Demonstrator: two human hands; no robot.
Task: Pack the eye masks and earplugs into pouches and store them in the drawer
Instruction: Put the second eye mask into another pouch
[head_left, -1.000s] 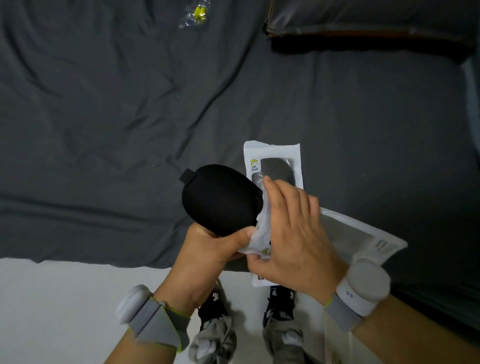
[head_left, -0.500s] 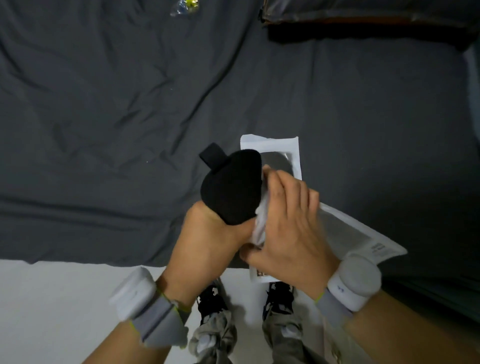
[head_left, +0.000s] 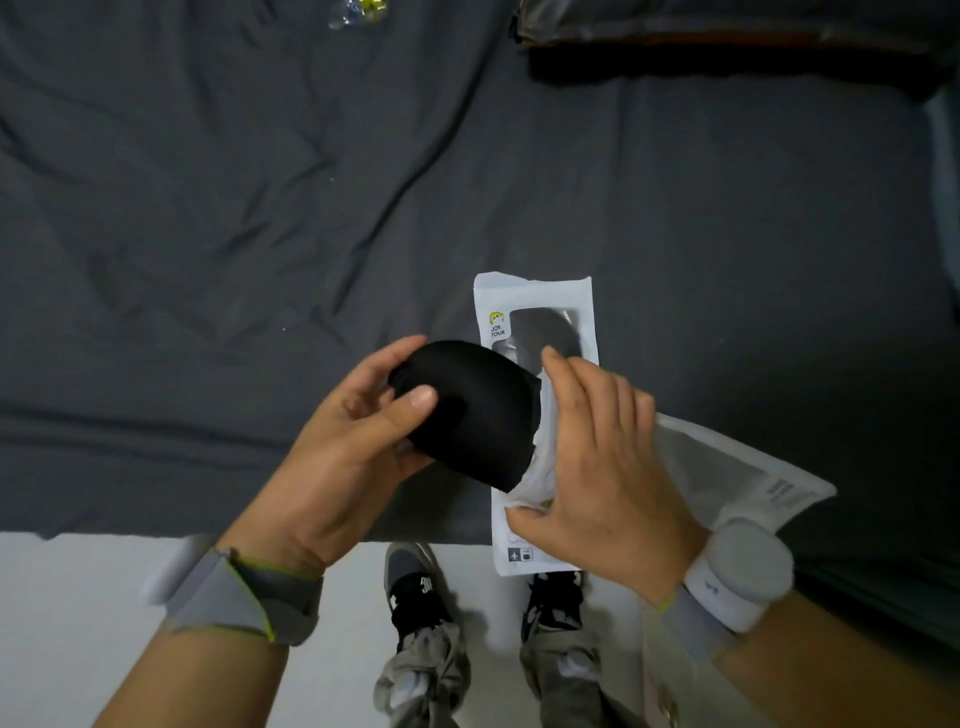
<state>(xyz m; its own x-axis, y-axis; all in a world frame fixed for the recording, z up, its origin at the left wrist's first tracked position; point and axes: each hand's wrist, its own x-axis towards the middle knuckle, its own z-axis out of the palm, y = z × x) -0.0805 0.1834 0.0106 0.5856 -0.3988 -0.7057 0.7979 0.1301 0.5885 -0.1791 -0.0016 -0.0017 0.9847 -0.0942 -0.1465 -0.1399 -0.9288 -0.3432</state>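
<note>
My left hand (head_left: 343, 447) grips a black eye mask (head_left: 472, 415), thumb on top and fingers curled over its far end. The mask's right end sits in the mouth of a white pouch (head_left: 727, 467), which my right hand (head_left: 602, 467) holds open at its edge. Beneath them a second white pouch (head_left: 535, 301) with a clear window lies flat on the dark grey bed sheet (head_left: 260, 208), a dark mask showing inside. A small clear bag of yellow earplugs (head_left: 358, 10) lies at the far top edge of the bed.
A dark pillow (head_left: 727, 31) lies at the bed's top right. The bed's near edge runs across the lower view, with pale floor (head_left: 78, 623) below it and my two shoes (head_left: 421, 587) standing there.
My left hand shifted its hold from under the mask to over its left end, turning the mask to lie level with its right end in the pouch mouth. The strap tab is now hidden.
</note>
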